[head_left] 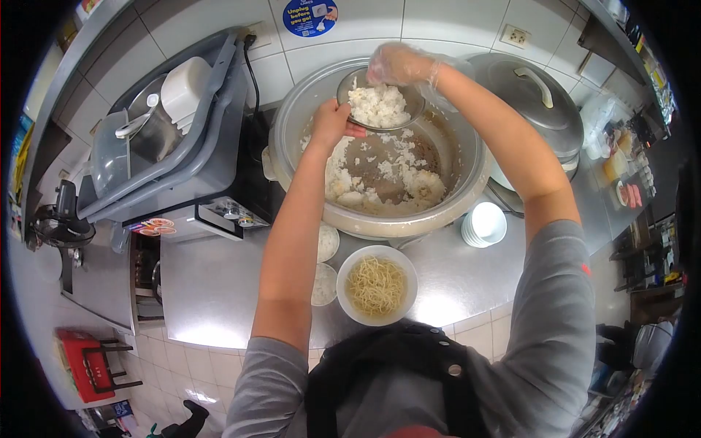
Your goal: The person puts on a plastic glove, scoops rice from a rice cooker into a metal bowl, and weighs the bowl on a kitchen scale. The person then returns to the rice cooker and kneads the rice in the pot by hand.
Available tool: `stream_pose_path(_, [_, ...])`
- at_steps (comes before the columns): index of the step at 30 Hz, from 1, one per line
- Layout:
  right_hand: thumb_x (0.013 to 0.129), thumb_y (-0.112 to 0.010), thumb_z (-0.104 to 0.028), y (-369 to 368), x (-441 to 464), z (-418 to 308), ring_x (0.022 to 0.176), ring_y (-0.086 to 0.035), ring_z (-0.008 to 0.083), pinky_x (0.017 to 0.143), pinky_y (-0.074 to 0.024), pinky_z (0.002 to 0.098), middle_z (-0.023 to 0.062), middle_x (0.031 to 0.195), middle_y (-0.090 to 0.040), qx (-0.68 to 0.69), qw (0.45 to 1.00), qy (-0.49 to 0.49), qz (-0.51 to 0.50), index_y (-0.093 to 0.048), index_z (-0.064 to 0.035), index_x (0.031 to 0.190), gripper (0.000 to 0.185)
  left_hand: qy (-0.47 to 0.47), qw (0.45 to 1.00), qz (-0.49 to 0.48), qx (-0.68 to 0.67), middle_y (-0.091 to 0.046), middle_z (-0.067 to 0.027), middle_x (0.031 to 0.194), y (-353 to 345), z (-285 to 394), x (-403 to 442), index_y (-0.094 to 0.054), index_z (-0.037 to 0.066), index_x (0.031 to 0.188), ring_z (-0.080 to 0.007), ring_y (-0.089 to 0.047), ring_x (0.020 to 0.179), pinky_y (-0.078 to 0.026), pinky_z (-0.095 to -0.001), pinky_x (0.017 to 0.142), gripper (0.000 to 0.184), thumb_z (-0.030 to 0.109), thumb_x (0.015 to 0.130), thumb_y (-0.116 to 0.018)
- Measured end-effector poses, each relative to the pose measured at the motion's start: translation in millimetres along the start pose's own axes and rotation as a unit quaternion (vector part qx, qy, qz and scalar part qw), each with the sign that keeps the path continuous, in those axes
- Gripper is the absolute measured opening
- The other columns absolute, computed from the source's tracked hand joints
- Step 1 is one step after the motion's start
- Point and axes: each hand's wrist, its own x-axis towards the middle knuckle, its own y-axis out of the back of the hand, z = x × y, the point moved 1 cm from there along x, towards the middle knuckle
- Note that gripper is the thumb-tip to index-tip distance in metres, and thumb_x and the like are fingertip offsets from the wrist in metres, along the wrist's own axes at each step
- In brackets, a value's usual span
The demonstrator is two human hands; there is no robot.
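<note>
My left hand [334,125] grips the near-left side of a metal bowl [418,111], thumb at the rim and fingers beneath. White rice [379,106] is heaped inside it. My right hand [398,64], in a clear plastic glove, is at the bowl's far rim with its fingers curled in; what they hold, if anything, is hidden. Both hands are over a large round rice cooker [476,186], whose pot has more cooked rice [423,187] along its near side and loose clumps on the bottom.
On the steel counter [212,285], a white bowl of noodles [375,285] stands in front of the cooker, beside two small rice containers [326,283]. Stacked white cups [484,225] stand at right. A lidded pot [522,95] is behind them; a grey tub [157,182] stands left.
</note>
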Motion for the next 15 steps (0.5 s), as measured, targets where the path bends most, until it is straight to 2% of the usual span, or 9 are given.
stream_pose_path(1, [0.079, -0.075, -0.032, -2, -1, -4, 0.086, -0.067, 0.0262, 0.078, -0.0534, 0.0408, 0.0164, 0.102, -0.067, -0.090, 0.992, 0.060, -0.070, -0.066, -0.0018, 0.106, 0.042, 0.000, 1.000, 0.008, -0.002, -0.064, -0.0228, 0.083, 0, 1, -1, -0.049, -0.009, 0.094, -0.0294, -0.069, 0.067, -0.062, -0.0366, 0.062, 0.021, 0.012, 0.094, -0.044])
stream_pose_path(2, [0.079, -0.075, -0.032, 2, -4, -2, 0.086, -0.067, 0.0262, 0.078, -0.0534, 0.0408, 0.0164, 0.102, -0.067, -0.090, 0.991, 0.061, -0.072, -0.066, -0.0018, 0.106, 0.042, 0.002, 1.000, 0.016, -0.006, -0.064, -0.0228, 0.083, 1, 1, -2, -0.049, -0.010, 0.095, -0.0294, -0.069, 0.067, -0.062, -0.0371, 0.063, 0.022, 0.012, 0.093, -0.044])
stream_pose_path(4, [0.079, -0.076, -0.036, 12, -18, 11, 0.087, -0.067, 0.0258, 0.074, -0.0554, 0.0372, 0.0143, 0.105, -0.067, 0.158, 0.985, 0.019, -0.071, -0.062, -0.0006, 0.114, 0.051, -0.007, 0.998, 0.053, -0.018, -0.063, -0.0231, 0.082, 2, 2, -5, -0.050, -0.011, 0.095, -0.0298, -0.069, 0.065, -0.062, -0.0370, 0.060, 0.023, 0.011, 0.093, -0.045])
stream_pose_path(5, [0.079, -0.076, -0.036, 11, -23, 20, 0.087, -0.067, 0.0258, 0.074, -0.0554, 0.0372, 0.0143, 0.105, -0.067, 0.158, 0.984, 0.018, -0.076, -0.062, -0.0006, 0.114, 0.051, -0.019, 0.995, 0.090, -0.029, -0.063, -0.0234, 0.081, 3, 2, -6, -0.050, -0.012, 0.095, -0.0301, -0.069, 0.062, -0.061, -0.0369, 0.057, 0.023, 0.010, 0.093, -0.045])
stream_pose_path(7, [0.078, -0.077, -0.034, 4, -29, 30, 0.083, -0.068, 0.0262, 0.071, -0.0570, 0.0326, 0.0146, 0.111, -0.065, 0.009, 0.942, -0.056, -0.330, -0.057, -0.0029, 0.124, 0.059, -0.038, 0.989, 0.138, 0.026, -0.064, -0.0232, 0.077, 8, -3, 0, -0.051, -0.013, 0.095, -0.0287, -0.068, 0.057, -0.060, -0.0355, 0.051, 0.023, 0.009, 0.093, -0.044])
stream_pose_path(9, [0.079, -0.076, -0.040, -26, -62, 12, 0.099, -0.065, 0.0283, 0.073, -0.0580, 0.0327, 0.0175, 0.127, -0.057, -0.024, 0.858, -0.072, -0.508, -0.051, -0.0051, 0.133, 0.069, -0.061, 0.978, 0.184, 0.081, -0.065, -0.0230, 0.074, 9, -5, 2, -0.053, -0.015, 0.094, -0.0274, -0.067, 0.052, -0.058, -0.0341, 0.045, 0.023, 0.007, 0.092, -0.044])
stream_pose_path(11, [0.079, -0.074, -0.046, -70, -97, 14, 0.117, -0.056, 0.0287, 0.086, -0.0550, 0.0378, 0.0186, 0.138, -0.046, -0.007, 0.842, -0.060, -0.536, -0.042, -0.0061, 0.140, 0.079, -0.084, 0.970, 0.219, 0.067, -0.065, -0.0218, 0.069, 8, 0, 1, -0.054, -0.015, 0.092, -0.0271, -0.067, 0.050, -0.057, -0.0336, 0.044, 0.024, 0.007, 0.093, -0.045])
stream_pose_path(13, [0.083, -0.069, -0.047, -165, -111, 71, 0.130, -0.045, 0.0279, 0.099, -0.0462, 0.0410, 0.0164, 0.145, -0.040, -0.047, 0.874, 0.179, -0.449, -0.034, -0.0103, 0.146, 0.081, -0.096, 0.967, 0.226, 0.068, -0.065, -0.0220, 0.069, 5, 4, -5, -0.054, -0.014, 0.092, -0.0271, -0.067, 0.050, -0.056, -0.0334, 0.044, 0.023, 0.007, 0.093, -0.045])
stream_pose_path(15, [0.083, -0.067, -0.044, -132, -121, 19, 0.129, -0.046, 0.0280, 0.103, -0.0419, 0.0409, 0.0160, 0.143, -0.042, -0.012, 0.865, 0.125, -0.486, -0.036, -0.0118, 0.145, 0.077, -0.105, 0.964, 0.232, 0.072, -0.065, -0.0223, 0.069, 6, 4, -7, -0.054, -0.014, 0.091, -0.0272, -0.067, 0.051, -0.056, -0.0332, 0.043, 0.022, 0.007, 0.093, -0.045])
